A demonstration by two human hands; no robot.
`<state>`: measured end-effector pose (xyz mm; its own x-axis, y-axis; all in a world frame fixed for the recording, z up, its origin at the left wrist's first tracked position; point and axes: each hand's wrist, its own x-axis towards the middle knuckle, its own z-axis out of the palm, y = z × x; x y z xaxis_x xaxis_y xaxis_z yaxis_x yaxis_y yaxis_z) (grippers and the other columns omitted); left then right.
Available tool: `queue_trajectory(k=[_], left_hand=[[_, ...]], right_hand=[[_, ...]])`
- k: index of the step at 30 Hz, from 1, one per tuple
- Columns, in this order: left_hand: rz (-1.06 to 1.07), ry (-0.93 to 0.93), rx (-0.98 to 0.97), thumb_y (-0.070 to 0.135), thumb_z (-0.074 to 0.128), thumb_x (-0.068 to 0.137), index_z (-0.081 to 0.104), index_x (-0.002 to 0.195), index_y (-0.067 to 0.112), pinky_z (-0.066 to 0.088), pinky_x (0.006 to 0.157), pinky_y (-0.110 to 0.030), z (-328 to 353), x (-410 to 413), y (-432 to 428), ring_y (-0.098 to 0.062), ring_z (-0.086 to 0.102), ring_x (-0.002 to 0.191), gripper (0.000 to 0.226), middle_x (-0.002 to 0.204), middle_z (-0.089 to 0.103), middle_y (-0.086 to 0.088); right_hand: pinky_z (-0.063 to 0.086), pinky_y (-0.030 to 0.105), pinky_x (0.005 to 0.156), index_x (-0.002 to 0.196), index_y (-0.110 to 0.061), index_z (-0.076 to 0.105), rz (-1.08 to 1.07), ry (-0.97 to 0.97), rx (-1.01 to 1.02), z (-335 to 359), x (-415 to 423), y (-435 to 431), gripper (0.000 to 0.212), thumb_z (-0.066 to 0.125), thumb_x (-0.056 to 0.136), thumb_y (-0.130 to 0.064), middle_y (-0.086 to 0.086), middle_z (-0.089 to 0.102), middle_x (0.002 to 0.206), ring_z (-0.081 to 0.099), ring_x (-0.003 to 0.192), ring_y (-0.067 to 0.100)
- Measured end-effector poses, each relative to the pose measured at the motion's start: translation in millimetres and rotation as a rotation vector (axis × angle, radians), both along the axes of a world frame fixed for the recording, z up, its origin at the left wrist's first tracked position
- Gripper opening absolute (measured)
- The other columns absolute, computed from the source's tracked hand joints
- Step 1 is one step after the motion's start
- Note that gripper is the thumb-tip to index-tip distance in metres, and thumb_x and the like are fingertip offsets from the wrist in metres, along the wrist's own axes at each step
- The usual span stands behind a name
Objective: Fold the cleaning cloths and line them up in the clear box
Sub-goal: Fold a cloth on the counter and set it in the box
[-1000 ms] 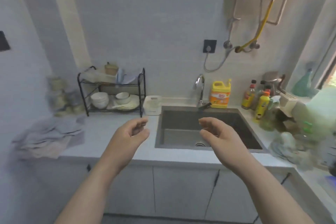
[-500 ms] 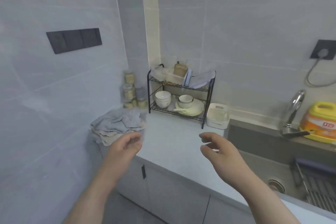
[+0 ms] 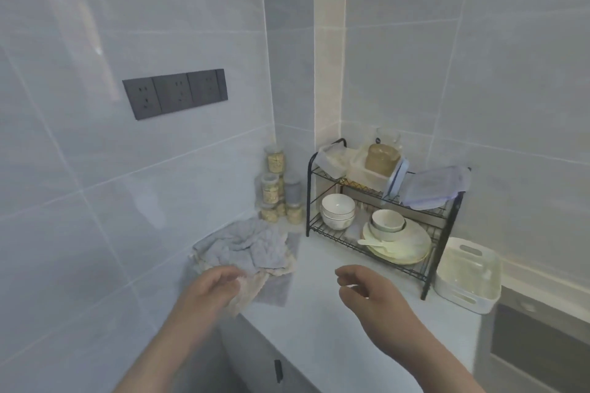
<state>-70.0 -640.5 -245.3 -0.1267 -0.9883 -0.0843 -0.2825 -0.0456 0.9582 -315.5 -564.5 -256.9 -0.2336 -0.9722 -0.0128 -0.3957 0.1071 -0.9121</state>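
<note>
Tiled walls meet in a corner; a dark socket strip (image 3: 175,93) sits on the left wall. The pale countertop (image 3: 319,313) runs along below, and the sink edge (image 3: 539,329) shows at far right. A black two-tier wire rack (image 3: 380,217) stands toward the back, with bowls and plates on its lower shelf and containers and a lid on top. A clear box (image 3: 466,274) with white handles sits just right of the rack, on the counter and near the sink. The pile of cleaning cloths (image 3: 245,252), grey over beige, lies unfolded in the left corner against the wall, with stacked jars (image 3: 277,191) behind it. Left hand (image 3: 214,289) is at the pile's near edge with fingers curled, touching the beige cloth; motion blur, so whether it has a grip is unclear. Right hand (image 3: 370,292) hovers above bare counter, loosely open and holding nothing, well apart from the cloths and the box.
</note>
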Motion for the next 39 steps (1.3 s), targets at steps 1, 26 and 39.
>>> queue_trajectory(k=[1, 26, 39], left_hand=[[0.02, 0.012, 0.001, 0.015, 0.069, 0.082, 0.07, 0.097, 0.019, 0.047, 0.1, -0.042, 0.0, 3.2, -12.1, -0.013, 0.062, 0.096, 0.015, 0.102, 0.069, 0.001], [-0.455, -0.33, -0.029, 0.015, 0.051, 0.094, 0.066, 0.107, 0.024, 0.038, 0.077, -0.022, -161.8, 2.6, -442.0, -0.02, 0.062, 0.102, 0.021, 0.093, 0.063, 0.008], [-0.807, -0.654, -0.38, 0.006, 0.052, 0.092, 0.048, 0.139, 0.025, 0.037, 0.096, -0.021, -208.9, -65.4, -500.7, -0.017, 0.052, 0.122, 0.051, 0.137, 0.054, -0.002]], right_hand=[[0.045, 0.009, 0.062, 0.104, -0.04, 0.055, 0.02, 0.005, 0.014, -0.6, 1.9, -12.7, 0.024, 0.053, 0.094, -0.019, -0.016, 0.059, 0.111, 0.057, 0.098, 0.004], [0.042, 0.02, 0.049, 0.126, -0.015, 0.055, -0.308, 0.041, 0.443, -144.9, 85.5, -389.1, 0.032, 0.045, 0.096, -0.016, -0.002, 0.053, 0.114, 0.054, 0.064, 0.016], [0.052, 0.036, 0.073, 0.095, -0.01, 0.066, -0.348, 0.427, 0.271, -220.8, 64.8, -421.4, 0.015, 0.055, 0.084, -0.01, 0.01, 0.066, 0.091, 0.062, 0.082, 0.031]])
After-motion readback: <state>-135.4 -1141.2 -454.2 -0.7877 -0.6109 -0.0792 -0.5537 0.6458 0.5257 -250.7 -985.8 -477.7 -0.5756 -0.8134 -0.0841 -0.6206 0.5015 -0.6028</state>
